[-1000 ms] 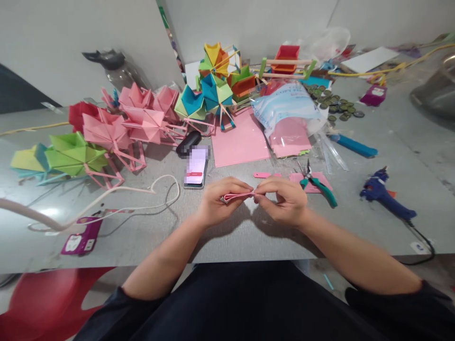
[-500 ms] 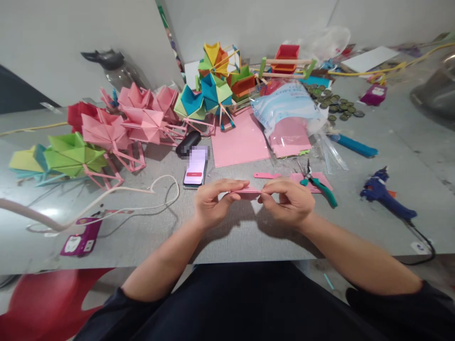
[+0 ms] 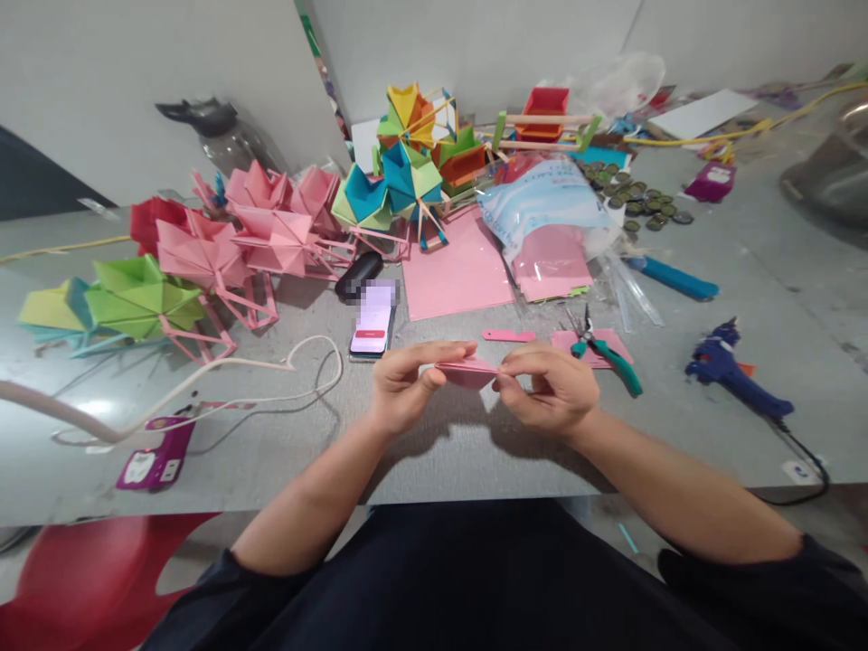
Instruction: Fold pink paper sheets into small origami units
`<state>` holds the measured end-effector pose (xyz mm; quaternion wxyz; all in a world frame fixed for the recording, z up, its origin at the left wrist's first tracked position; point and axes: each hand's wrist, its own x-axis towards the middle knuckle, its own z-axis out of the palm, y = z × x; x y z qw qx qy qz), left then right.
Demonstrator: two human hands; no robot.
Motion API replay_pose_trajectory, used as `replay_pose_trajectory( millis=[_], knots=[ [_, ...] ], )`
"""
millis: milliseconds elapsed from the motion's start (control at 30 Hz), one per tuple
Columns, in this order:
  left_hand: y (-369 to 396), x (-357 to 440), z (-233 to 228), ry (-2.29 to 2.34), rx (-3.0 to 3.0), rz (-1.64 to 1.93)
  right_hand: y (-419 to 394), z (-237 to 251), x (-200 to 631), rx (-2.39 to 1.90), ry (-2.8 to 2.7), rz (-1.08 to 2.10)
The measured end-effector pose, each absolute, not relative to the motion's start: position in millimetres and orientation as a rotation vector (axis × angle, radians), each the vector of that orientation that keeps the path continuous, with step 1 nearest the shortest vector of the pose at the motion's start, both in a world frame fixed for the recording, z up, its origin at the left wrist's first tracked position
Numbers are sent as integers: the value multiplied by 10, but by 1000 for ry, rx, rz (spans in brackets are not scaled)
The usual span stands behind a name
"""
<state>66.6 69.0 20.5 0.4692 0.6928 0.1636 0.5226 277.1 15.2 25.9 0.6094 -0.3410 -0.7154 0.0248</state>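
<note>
A small folded piece of pink paper [image 3: 467, 372] is held just above the near part of the table, between my two hands. My left hand [image 3: 408, 384] pinches its left end, thumb below and fingers above. At the other end, the thumb and forefinger of my right hand [image 3: 551, 384] grip the right corner. Just beyond my hands lies a narrow pink strip [image 3: 508, 335]. Teal-handled pliers [image 3: 614, 362] rest on pink paper pieces [image 3: 562, 340] to the right of my right hand. A lit phone [image 3: 374, 318] lies beyond my left hand.
Folded-paper wheel models [image 3: 203, 249] crowd the left and back. Pink sheets [image 3: 454, 271] lie mid-table beside a plastic paper bag [image 3: 542, 203]. On the right are a blue glue gun [image 3: 736, 375], a blue cutter [image 3: 678, 278] and coin-like discs [image 3: 637, 194]. A white cable [image 3: 271, 366] loops at left.
The pink paper has tilted between my fingers, so more of its lower face shows. Both hands stay in nearly the same place, still gripping it.
</note>
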Motion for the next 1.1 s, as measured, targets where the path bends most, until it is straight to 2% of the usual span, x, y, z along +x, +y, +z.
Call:
replay_pose_trajectory(
  millis=[200, 300, 500, 867, 1100],
  knots=[
    [738, 698, 148, 343, 1956, 1046, 152, 253, 2766, -724, -1635, 251],
    [732, 705, 157, 345, 1964, 1038, 166, 281, 2783, -701, -1693, 315],
    [747, 685, 185, 281, 1947, 1046, 190, 323, 2839, -665, -1800, 227],
    [744, 670, 224, 263, 2018, 826, 208, 299, 2882, -678, -1928, 32],
    [718, 681, 230, 293, 2039, 711, 200, 314, 2873, -686, -1981, 65]
  ],
)
